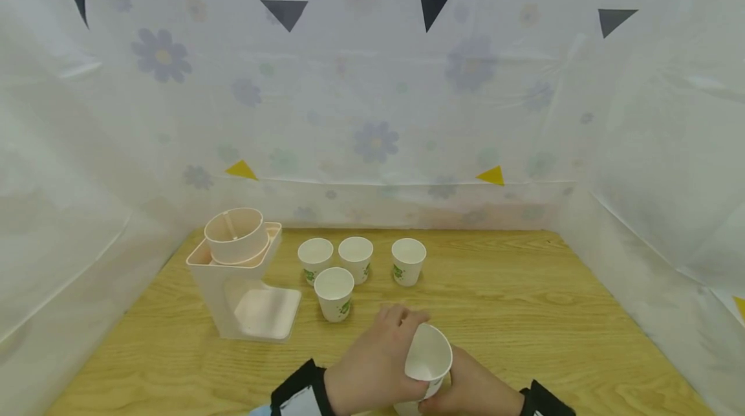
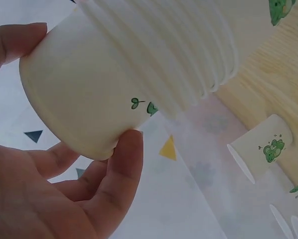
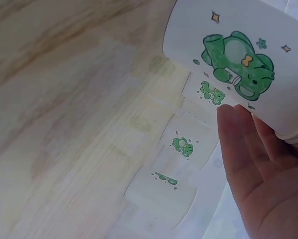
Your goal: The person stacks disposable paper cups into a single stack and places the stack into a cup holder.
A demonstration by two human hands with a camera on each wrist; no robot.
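Both hands are on a stack of nested white paper cups (image 2: 164, 55) at the table's near side. My left hand (image 1: 375, 361) grips the top paper cup (image 1: 429, 354) near its rim, thumb on one side and fingers on the other. In the left wrist view, this cup stands out well beyond the stacked rims below it. My right hand (image 1: 474, 387) holds the stack lower down. In the right wrist view, its fingers (image 3: 233, 134) lie against a cup printed with a green bear, close to the rims.
Several single paper cups (image 1: 334, 296) stand upright on the wooden table (image 1: 512, 299) beyond the hands. A cream-coloured stand (image 1: 212, 293) with a round bowl-like top (image 1: 235, 238) is at the left. Pale flowered sheeting (image 1: 372, 99) encloses the back and sides.
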